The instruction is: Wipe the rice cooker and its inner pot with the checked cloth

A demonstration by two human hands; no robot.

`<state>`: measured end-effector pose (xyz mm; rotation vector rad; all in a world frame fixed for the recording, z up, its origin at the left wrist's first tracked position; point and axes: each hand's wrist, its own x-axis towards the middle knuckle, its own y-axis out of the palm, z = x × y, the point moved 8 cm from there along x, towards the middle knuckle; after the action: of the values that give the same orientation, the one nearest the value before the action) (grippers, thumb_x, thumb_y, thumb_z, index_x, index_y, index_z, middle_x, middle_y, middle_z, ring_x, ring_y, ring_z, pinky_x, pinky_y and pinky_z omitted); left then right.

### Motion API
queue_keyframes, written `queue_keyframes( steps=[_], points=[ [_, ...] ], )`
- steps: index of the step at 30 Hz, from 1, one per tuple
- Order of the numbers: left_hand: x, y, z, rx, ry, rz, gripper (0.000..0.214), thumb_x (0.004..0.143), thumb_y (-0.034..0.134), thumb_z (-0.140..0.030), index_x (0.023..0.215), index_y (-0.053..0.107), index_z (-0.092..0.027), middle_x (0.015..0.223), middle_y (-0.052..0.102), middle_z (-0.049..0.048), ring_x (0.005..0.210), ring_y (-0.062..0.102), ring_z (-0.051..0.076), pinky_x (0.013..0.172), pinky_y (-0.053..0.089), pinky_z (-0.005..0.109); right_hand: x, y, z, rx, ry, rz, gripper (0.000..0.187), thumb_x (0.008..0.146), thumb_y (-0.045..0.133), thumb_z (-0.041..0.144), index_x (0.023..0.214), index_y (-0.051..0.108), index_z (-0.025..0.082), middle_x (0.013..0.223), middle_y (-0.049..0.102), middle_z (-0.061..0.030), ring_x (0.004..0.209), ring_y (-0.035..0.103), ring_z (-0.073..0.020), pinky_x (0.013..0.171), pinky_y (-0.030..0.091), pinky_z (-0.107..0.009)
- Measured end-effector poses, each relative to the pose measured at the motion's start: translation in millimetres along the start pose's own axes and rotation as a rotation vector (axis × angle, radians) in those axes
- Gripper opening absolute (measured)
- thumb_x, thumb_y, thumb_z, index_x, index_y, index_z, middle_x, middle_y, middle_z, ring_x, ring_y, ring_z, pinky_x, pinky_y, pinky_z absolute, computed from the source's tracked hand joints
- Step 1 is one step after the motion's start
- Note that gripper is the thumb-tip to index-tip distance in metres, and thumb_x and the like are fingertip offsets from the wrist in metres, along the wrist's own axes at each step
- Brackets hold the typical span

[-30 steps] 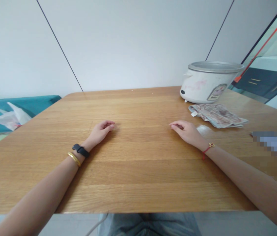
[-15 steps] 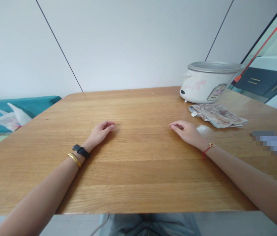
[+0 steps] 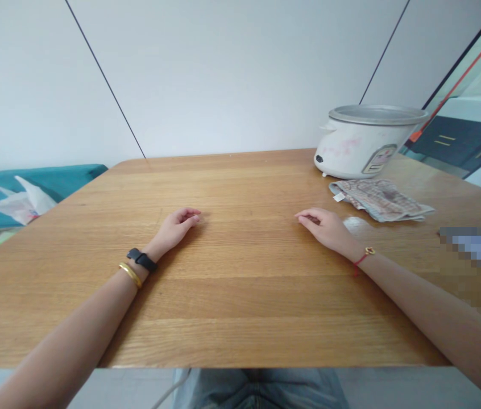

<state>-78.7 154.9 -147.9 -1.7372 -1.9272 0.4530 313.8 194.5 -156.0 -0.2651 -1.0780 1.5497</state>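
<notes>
My left hand [image 3: 175,226] rests on its side on the wooden table [image 3: 240,295], left of the middle. Its fingers are loosely curled in and hold nothing. A black band and a gold bangle sit on that wrist. My right hand [image 3: 326,227] lies right of the middle, fingers curled under and empty, with a red string bracelet at the wrist. A small whitish thing [image 3: 353,223] lies just beyond its back. Neither hand touches any object.
A white rice cooker [image 3: 366,142] stands at the far right of the table. A folded patterned cloth [image 3: 379,199] lies in front of it. A blurred-out patch covers the right edge. A plastic bag [image 3: 14,201] lies on a teal surface to the left.
</notes>
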Motion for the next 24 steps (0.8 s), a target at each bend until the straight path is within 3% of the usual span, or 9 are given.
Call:
queue_keyframes(
  steps=[24],
  points=[
    [0.4,0.0,-0.2,0.021,0.026,0.007,0.043,0.078,0.063,-0.049,0.106,0.066,-0.018,0.092,0.071,0.0046,0.083,0.062,0.021,0.081,0.046,0.035,0.8,1.4,1.4,-0.016,-0.046,0.022,0.024,0.092,0.052,0.035,0.095,0.072,0.022,0.101,0.073,-0.0075,0.092,0.066,-0.0237,0.081,0.051,-0.039]
  ],
)
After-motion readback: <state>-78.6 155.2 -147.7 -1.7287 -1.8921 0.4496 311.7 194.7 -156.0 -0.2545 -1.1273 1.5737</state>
